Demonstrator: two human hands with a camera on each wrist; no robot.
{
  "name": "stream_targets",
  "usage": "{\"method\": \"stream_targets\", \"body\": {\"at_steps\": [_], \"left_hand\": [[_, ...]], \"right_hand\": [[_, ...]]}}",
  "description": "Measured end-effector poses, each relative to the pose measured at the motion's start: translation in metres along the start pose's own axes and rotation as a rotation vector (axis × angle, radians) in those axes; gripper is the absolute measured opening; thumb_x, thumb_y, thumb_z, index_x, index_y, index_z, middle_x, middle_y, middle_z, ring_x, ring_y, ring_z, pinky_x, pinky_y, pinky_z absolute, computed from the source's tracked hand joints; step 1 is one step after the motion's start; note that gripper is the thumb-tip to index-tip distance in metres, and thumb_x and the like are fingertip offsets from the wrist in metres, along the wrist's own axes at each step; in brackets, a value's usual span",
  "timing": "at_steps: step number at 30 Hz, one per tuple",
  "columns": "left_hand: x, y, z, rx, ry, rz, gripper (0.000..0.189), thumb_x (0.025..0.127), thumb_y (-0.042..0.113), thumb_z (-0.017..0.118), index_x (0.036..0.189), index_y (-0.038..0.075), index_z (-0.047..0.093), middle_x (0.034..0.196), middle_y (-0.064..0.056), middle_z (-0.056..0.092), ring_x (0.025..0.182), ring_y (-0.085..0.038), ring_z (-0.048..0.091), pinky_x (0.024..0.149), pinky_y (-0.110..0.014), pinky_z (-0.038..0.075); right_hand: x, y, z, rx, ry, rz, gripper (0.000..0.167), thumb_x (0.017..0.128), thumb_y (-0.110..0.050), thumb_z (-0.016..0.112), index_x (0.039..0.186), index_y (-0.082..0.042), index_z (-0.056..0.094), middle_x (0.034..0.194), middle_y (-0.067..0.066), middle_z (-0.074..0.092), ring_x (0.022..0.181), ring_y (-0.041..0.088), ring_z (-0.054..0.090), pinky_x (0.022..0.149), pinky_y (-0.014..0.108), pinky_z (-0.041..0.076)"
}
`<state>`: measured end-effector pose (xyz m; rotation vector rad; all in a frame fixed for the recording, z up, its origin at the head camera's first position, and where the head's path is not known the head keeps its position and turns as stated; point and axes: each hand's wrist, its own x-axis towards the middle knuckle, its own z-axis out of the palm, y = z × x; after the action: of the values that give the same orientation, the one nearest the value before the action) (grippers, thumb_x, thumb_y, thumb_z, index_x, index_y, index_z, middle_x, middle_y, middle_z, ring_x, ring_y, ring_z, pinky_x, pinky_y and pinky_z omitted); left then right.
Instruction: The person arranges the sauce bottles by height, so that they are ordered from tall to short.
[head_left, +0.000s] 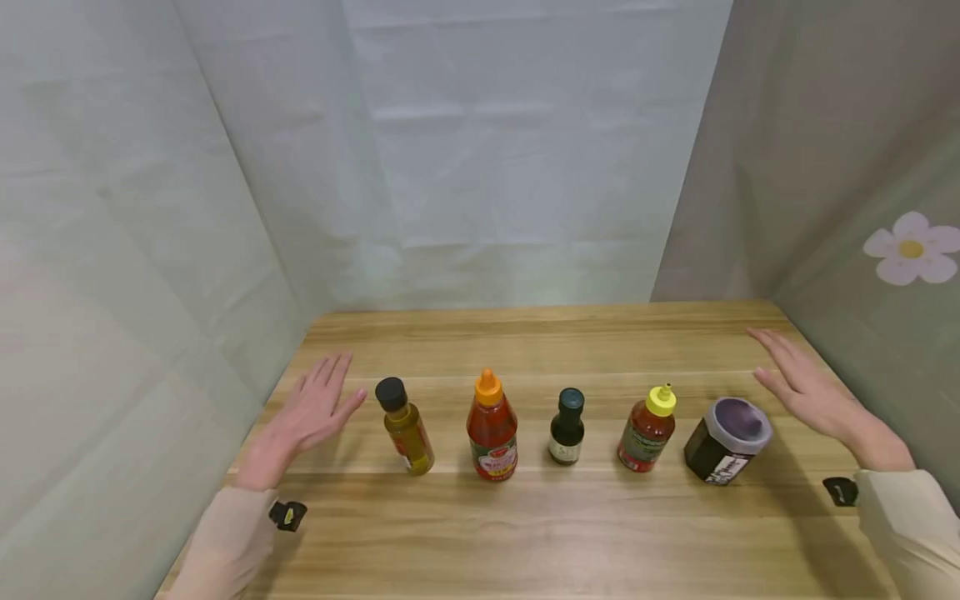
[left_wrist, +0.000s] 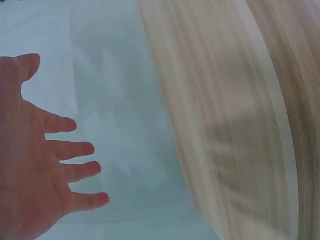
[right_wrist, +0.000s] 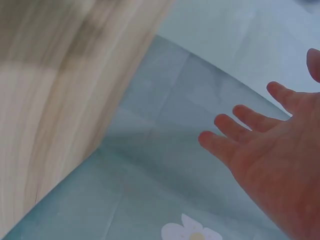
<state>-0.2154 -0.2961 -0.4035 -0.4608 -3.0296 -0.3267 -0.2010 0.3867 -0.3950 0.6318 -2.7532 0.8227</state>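
In the head view my left hand [head_left: 311, 412] is spread with straight fingers at the table's left side, holding nothing. Nearest to it stands a slim bottle of yellowish oil [head_left: 408, 433] with a black cap. My right hand [head_left: 813, 396], also spread and holding nothing, is beyond the dark jar [head_left: 712, 454] with a pale lid, at the right. Between them stand a red sauce bottle [head_left: 492, 433] with an orange nozzle cap, a small dark bottle [head_left: 566, 433] and a red squeeze bottle [head_left: 647, 433] with a yellow cap. Both wrist views show empty palms with fingers apart.
The bottles and jar form a row across the wooden table [head_left: 510, 533]. Pale cloth [head_left: 525, 167] hangs behind the table and along both sides. A printed white flower [head_left: 911, 249] marks the right cloth. Black straps sit at both wrists.
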Motion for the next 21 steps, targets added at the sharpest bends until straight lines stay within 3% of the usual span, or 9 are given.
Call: {"method": "stream_targets", "body": {"at_steps": [2,5,8,11,13,17,20,21], "left_hand": [[-0.002,0.002,-0.001,-0.012,-0.009,-0.002,0.076,0.102,0.048,0.034,0.152,-0.004,0.010,0.156,-0.033,0.012,0.142,-0.052,0.014,0.115,-0.068,0.015],[-0.005,0.004,-0.002,-0.036,-0.016,-0.006,0.077,0.102,0.048,0.035,0.152,-0.004,0.011,0.155,-0.034,0.012,0.142,-0.053,0.015,0.115,-0.067,0.016],[-0.008,0.007,-0.003,-0.067,-0.010,-0.004,0.076,0.102,0.046,0.038,0.152,-0.006,0.012,0.155,-0.035,0.014,0.141,-0.053,0.015,0.115,-0.067,0.016],[-0.010,0.007,-0.004,-0.104,-0.006,-0.001,0.075,0.102,0.044,0.039,0.151,-0.008,0.014,0.154,-0.035,0.015,0.141,-0.053,0.015,0.116,-0.066,0.016],[-0.012,0.008,-0.005,-0.148,-0.016,-0.008,0.074,0.103,0.043,0.039,0.151,-0.008,0.014,0.155,-0.035,0.014,0.141,-0.054,0.014,0.115,-0.066,0.016],[-0.016,0.007,-0.005,-0.276,-0.033,-0.012,0.069,0.104,0.039,0.037,0.151,-0.006,0.016,0.155,-0.033,0.016,0.141,-0.054,0.015,0.114,-0.068,0.017],[-0.017,0.006,-0.004,-0.363,-0.029,0.000,0.063,0.105,0.035,0.037,0.151,-0.006,0.019,0.154,-0.033,0.021,0.141,-0.053,0.019,0.113,-0.068,0.019],[-0.018,0.005,-0.003,-0.382,-0.028,0.003,0.062,0.105,0.034,0.036,0.150,-0.006,0.021,0.153,-0.033,0.023,0.140,-0.052,0.021,0.112,-0.068,0.021]], "right_hand": [[0.001,-0.005,-0.001,0.012,0.015,-0.013,0.057,0.102,-0.012,0.043,0.154,-0.005,0.019,0.153,0.036,0.018,0.147,0.042,0.008,0.123,0.026,-0.001],[0.002,-0.013,-0.003,0.020,0.031,0.003,0.057,0.102,-0.013,0.044,0.154,-0.008,0.020,0.152,0.032,0.024,0.147,0.020,0.016,0.103,-0.001,0.005],[0.003,-0.021,-0.006,0.048,0.008,0.041,0.058,0.103,-0.016,0.043,0.155,-0.013,0.018,0.153,0.029,0.026,0.142,0.025,0.025,0.096,-0.004,0.014],[0.006,-0.027,-0.008,0.075,-0.029,0.068,0.057,0.105,-0.019,0.040,0.156,-0.018,0.014,0.153,0.029,0.028,0.129,0.047,0.036,0.090,-0.003,0.023],[0.007,-0.029,-0.008,0.091,-0.041,0.070,0.056,0.105,-0.019,0.038,0.156,-0.016,0.014,0.150,0.031,0.030,0.123,0.052,0.038,0.085,-0.003,0.025],[0.009,-0.032,-0.006,0.130,-0.002,0.063,0.052,0.105,-0.018,0.038,0.154,-0.012,0.021,0.145,0.025,0.040,0.125,0.007,0.046,0.084,-0.006,0.027],[0.009,-0.034,-0.003,0.160,0.039,0.031,0.048,0.104,-0.013,0.040,0.151,-0.008,0.028,0.140,-0.005,0.046,0.113,-0.022,0.037,0.085,-0.006,0.031],[0.010,-0.035,-0.002,0.170,0.051,0.016,0.048,0.104,-0.011,0.040,0.150,-0.006,0.030,0.137,-0.015,0.045,0.112,-0.023,0.037,0.085,-0.005,0.032]]}}
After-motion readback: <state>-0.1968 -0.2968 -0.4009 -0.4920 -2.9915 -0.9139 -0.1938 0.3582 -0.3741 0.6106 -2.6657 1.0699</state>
